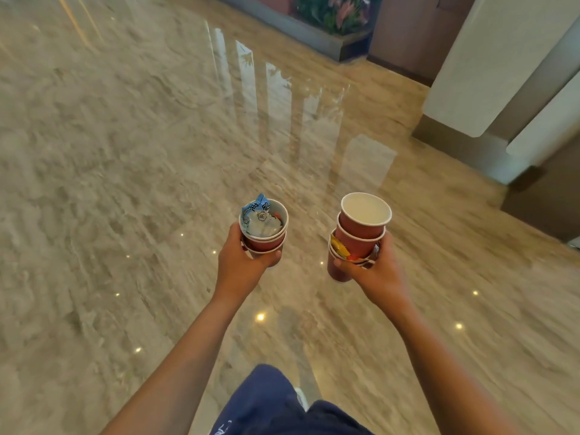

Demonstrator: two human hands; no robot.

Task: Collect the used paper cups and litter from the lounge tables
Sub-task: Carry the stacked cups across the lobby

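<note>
Though in hands (241, 262) (373, 271), two cup stacks (265, 243) (361, 238)

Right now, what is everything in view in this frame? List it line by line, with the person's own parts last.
Left cup stack: about three nested paper cups, red with white rims, held in the left hand.
Wrappers: crumpled blue-and-white litter, stuffed in the top cup of the left stack.
Right cup stack: about four paper cups, red, top one empty inside, held in the right hand.
Orange packet: one, yellow-orange, tucked between cups in the right stack.
Floor: glossy beige marble, all around.
Planter: one, green and pink plants, top centre.
White panels: two, right edge.
Left hand: closed round its stack.
Right hand: closed round its stack.
Legs: dark blue trousers, bottom centre.
</note>
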